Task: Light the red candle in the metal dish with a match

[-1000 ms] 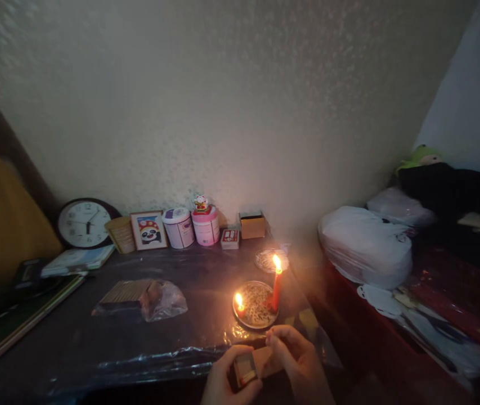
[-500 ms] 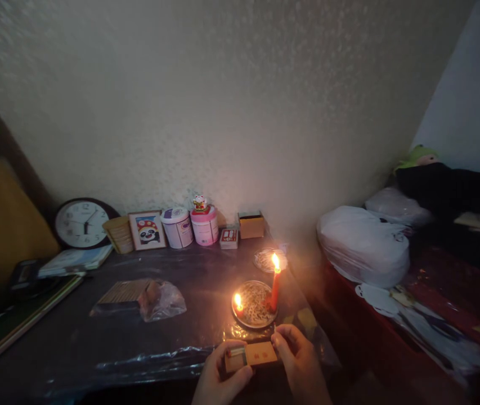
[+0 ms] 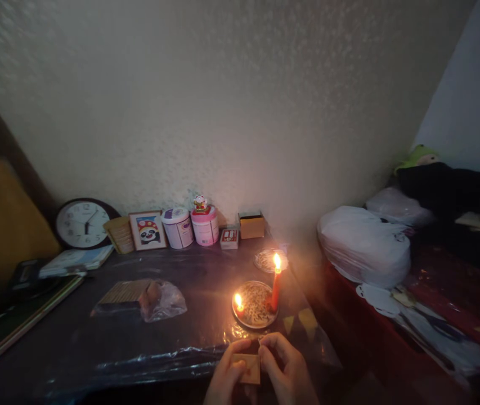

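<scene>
My left hand (image 3: 228, 376) is closed around a small tan matchbox (image 3: 250, 370), with the thumb across its face. Pinched between the thumb and forefinger of my right hand (image 3: 285, 365) is a thin matchstick (image 3: 260, 341), mostly hidden by the fingers. Those fingertips are at the right edge of the box. Just beyond my hands, a round metal plate (image 3: 255, 323) holds many dark, burnt-looking bits. On its right side stands a tall lit red candle (image 3: 276, 289); a short lit red candle (image 3: 240, 309) burns on its left.
Behind the plate is a second dish (image 3: 263, 260). A red-and-white box (image 3: 229, 239), an open tan box (image 3: 251, 226), two tins, a framed panda picture (image 3: 147, 230) and a clock (image 3: 83, 224) line the wall. A plastic-wrapped bundle (image 3: 125, 293) lies left. White bags (image 3: 362, 244) sit right.
The matchbox, earlier pulled open with matches showing, now turns a smaller face to me and no matches show. My right hand has moved left and down against the box.
</scene>
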The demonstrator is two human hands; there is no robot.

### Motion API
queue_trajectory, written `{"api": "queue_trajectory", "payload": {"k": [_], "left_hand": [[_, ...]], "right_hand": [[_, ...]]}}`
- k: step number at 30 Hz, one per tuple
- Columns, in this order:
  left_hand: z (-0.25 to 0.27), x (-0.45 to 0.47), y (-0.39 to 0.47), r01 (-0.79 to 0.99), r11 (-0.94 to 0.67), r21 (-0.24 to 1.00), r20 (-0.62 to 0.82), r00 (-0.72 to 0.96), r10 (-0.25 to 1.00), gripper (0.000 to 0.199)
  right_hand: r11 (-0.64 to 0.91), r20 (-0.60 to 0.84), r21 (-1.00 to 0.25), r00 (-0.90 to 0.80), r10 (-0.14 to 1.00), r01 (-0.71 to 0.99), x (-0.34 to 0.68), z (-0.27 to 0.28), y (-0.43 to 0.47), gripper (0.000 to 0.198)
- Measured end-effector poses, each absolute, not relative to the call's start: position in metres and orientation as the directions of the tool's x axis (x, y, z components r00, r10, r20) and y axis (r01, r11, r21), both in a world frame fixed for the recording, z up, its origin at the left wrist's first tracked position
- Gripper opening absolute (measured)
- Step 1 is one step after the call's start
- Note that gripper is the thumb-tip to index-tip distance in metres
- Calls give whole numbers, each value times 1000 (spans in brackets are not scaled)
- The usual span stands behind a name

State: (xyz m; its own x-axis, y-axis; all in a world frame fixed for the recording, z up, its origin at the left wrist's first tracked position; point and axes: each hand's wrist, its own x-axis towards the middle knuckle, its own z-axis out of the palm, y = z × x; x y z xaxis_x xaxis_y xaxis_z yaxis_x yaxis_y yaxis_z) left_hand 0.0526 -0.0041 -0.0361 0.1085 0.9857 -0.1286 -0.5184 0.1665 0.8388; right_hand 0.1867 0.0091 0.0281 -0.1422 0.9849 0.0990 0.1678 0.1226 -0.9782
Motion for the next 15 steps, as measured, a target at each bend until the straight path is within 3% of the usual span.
{"api": "queue_trajectory", "payload": {"k": [3,8,15], "left_hand": [[-27,48,-4,-503,94,859,-76,55,996,41],[-14,41,-3,-444,21,896,-84,-123,989,51],[-7,39,-2,-335,-18,942,-33,-148,988,35]], "right_hand": [[96,78,-985,-130,988,144,188,28,11,22],[92,89,-993,-52,995,76,189,24,15,21],[95,80,-986,-110,991,137,191,27,15,27]]}}
